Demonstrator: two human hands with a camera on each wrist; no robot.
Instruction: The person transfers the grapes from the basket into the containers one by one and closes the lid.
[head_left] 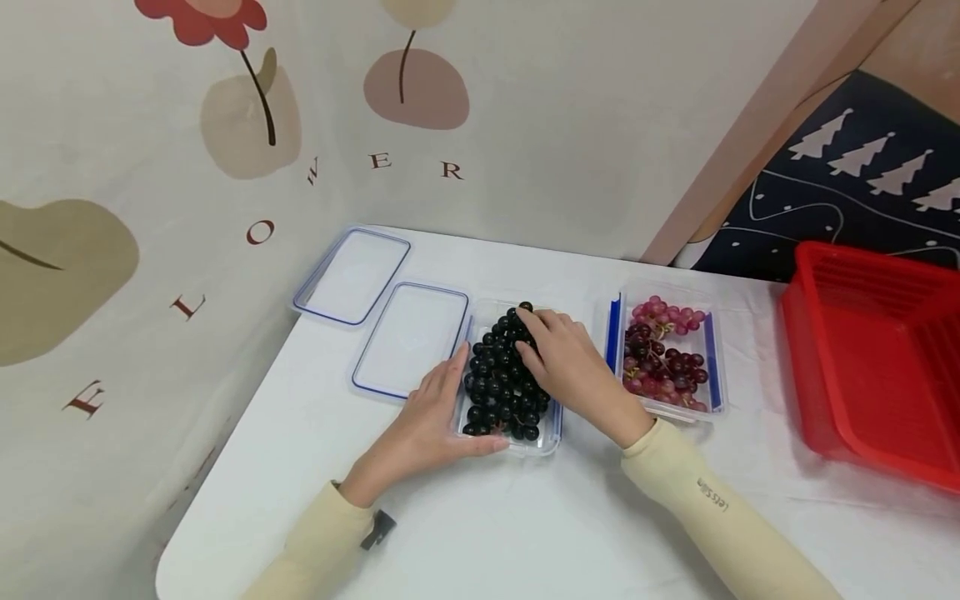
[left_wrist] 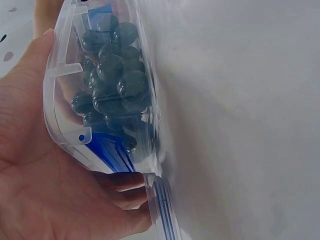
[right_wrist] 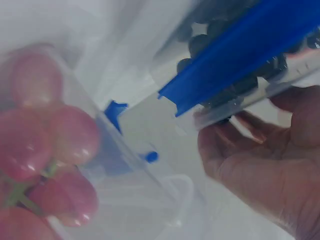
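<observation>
Looking at black grapes (head_left: 495, 379) heaped in a clear plastic container (head_left: 551, 447), mid-table between both hands. Set lengthwise near-to-far, away from the body. Braced at left wall and near-left corner by left hand (head_left: 429, 421): fingers straight along the side, thumb extended along the near edge, not wrapped round. Covered from the right, toward the far end, by right hand (head_left: 566, 358): fingers bent onto the grapes; can't tell if pinching or just pressing. So closest to the near end with the left, to the far half with the right. Just right of that: second clear container (head_left: 717, 367) with red grapes (head_left: 663, 387). Just left: blue-edged lid (head_left: 411, 337), lying flat.
</observation>
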